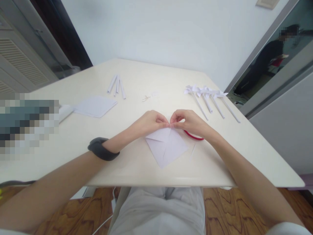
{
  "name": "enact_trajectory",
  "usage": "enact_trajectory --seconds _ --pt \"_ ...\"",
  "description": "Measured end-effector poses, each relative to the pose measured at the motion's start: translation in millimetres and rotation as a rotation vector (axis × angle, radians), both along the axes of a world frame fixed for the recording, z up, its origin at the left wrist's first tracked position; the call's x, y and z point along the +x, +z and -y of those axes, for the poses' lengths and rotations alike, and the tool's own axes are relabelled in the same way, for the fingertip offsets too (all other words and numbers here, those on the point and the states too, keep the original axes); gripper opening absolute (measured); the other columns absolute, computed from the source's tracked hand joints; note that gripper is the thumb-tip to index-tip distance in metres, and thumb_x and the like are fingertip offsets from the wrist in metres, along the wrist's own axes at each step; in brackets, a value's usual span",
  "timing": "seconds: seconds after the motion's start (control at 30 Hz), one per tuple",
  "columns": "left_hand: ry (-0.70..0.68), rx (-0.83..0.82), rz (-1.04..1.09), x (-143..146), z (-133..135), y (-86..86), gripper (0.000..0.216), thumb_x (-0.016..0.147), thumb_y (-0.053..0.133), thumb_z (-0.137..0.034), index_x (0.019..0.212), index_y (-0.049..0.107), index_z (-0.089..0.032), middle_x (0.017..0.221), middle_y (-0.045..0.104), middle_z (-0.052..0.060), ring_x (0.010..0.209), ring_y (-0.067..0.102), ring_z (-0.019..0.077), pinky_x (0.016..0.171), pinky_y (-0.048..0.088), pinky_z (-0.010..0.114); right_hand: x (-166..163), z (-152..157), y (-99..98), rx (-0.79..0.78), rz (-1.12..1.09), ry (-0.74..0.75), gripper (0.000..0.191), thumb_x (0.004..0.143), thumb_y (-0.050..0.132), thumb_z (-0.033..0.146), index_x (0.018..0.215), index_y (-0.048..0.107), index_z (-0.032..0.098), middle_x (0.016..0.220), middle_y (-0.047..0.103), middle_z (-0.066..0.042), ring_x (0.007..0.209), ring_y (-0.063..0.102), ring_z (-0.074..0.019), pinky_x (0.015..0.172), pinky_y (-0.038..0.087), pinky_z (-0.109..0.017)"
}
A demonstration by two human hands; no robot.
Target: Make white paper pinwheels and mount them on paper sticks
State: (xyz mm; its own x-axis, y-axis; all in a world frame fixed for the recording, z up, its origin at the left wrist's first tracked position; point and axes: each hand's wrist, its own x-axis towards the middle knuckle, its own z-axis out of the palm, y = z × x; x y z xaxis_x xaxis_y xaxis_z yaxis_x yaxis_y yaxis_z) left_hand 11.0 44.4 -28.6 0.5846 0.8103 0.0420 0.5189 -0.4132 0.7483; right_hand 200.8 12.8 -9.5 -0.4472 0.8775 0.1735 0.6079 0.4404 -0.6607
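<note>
In front of me a square sheet of white paper (pixel 172 148) lies on the table, with slits cut in from its corners. My left hand (pixel 154 121) pinches its far corner between thumb and fingers. From the other side my right hand (pixel 184 120) pinches the same corner, and the fingertips of both hands meet there. Partly hidden under my right hand is a red curved handle (pixel 194 136), seemingly of scissors. A thin white strip (pixel 193 149) lies to the right of the sheet.
Several paper pinwheels on rolled sticks (pixel 207 94) lie at the right. Several paper tubes (pixel 117 85) and a stack of paper squares (pixel 95 106) are at the left. Small pale bits (pixel 147 97) lie mid-table. A person (pixel 271 55) shows beyond the doorway.
</note>
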Motion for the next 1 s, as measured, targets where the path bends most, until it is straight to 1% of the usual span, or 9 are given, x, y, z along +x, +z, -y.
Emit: enact_trajectory --seconds 0.17,0.27,0.47,0.6,0.7,0.83,1.0 --pt "-0.017 0.025 -0.006 -0.5 -1.7 0.1 0.032 0.074 0.054 -0.042 0.073 0.071 -0.015 0.052 0.048 -0.002 0.049 0.033 0.0090 0.044 0.022 0.022 0.6 -1.0 -1.7 0.042 0.009 -0.006 0.012 0.078 0.061 0.027 0.073 0.064 0.016 0.079 0.066 -0.003 0.074 0.059 -0.0162 0.069 0.045 -0.028" --pt "-0.015 0.029 -0.009 -0.2 -1.4 0.4 0.032 0.074 0.054 -0.043 0.072 0.071 -0.015 0.051 0.046 -0.002 0.048 0.032 0.0090 0.044 0.021 0.023 0.8 -1.5 -3.0 0.064 0.012 -0.014 0.010 0.078 0.061 0.025 0.073 0.065 0.017 0.078 0.066 -0.003 0.074 0.059 -0.0158 0.069 0.044 -0.027" --pt "-0.018 0.026 -0.026 -0.8 -1.7 -0.2 0.035 0.074 0.054 -0.046 0.074 0.071 -0.016 0.054 0.050 -0.001 0.049 0.036 0.0098 0.045 0.022 0.023 0.5 -0.7 -3.5 0.077 0.022 -0.031 0.009 0.078 0.060 0.020 0.072 0.067 0.018 0.078 0.067 -0.002 0.074 0.060 -0.0158 0.069 0.044 -0.027" --pt "-0.027 0.050 -0.026 -0.7 -2.7 -0.2 0.033 0.075 0.053 -0.043 0.074 0.071 -0.015 0.055 0.051 -0.001 0.050 0.037 0.0098 0.045 0.023 0.023 0.9 -0.2 -3.4 0.104 0.013 -0.033 0.010 0.078 0.059 0.018 0.073 0.067 0.017 0.078 0.067 -0.002 0.073 0.060 -0.0158 0.069 0.044 -0.027" --pt "-0.035 0.064 -0.021 -0.6 -2.6 0.7 0.030 0.075 0.053 -0.040 0.074 0.071 -0.016 0.053 0.049 -0.001 0.049 0.036 0.0094 0.045 0.022 0.023 1.3 -0.4 -3.3 0.122 0.016 -0.006 0.011 0.079 0.057 0.016 0.074 0.067 0.017 0.078 0.067 -0.003 0.074 0.059 -0.0161 0.071 0.044 -0.027" --pt "-0.033 0.062 -0.003 -0.8 -1.4 2.7 0.029 0.074 0.054 -0.040 0.072 0.071 -0.016 0.050 0.049 -0.002 0.048 0.034 0.0091 0.046 0.023 0.023 1.4 -0.2 -1.8 0.121 0.004 0.024 0.013 0.080 0.055 0.016 0.076 0.068 0.017 0.080 0.066 -0.003 0.076 0.059 -0.0162 0.072 0.044 -0.028" --pt "-0.003 0.037 0.020 -1.3 -0.9 4.8 0.028 0.073 0.055 -0.039 0.073 0.072 -0.016 0.053 0.054 -0.002 0.048 0.037 0.0095 0.047 0.025 0.024 1.7 0.9 0.4 0.071 -0.019 -0.017 0.015 0.082 0.053 0.022 0.077 0.067 0.016 0.081 0.066 -0.003 0.077 0.059 -0.0161 0.070 0.044 -0.027"
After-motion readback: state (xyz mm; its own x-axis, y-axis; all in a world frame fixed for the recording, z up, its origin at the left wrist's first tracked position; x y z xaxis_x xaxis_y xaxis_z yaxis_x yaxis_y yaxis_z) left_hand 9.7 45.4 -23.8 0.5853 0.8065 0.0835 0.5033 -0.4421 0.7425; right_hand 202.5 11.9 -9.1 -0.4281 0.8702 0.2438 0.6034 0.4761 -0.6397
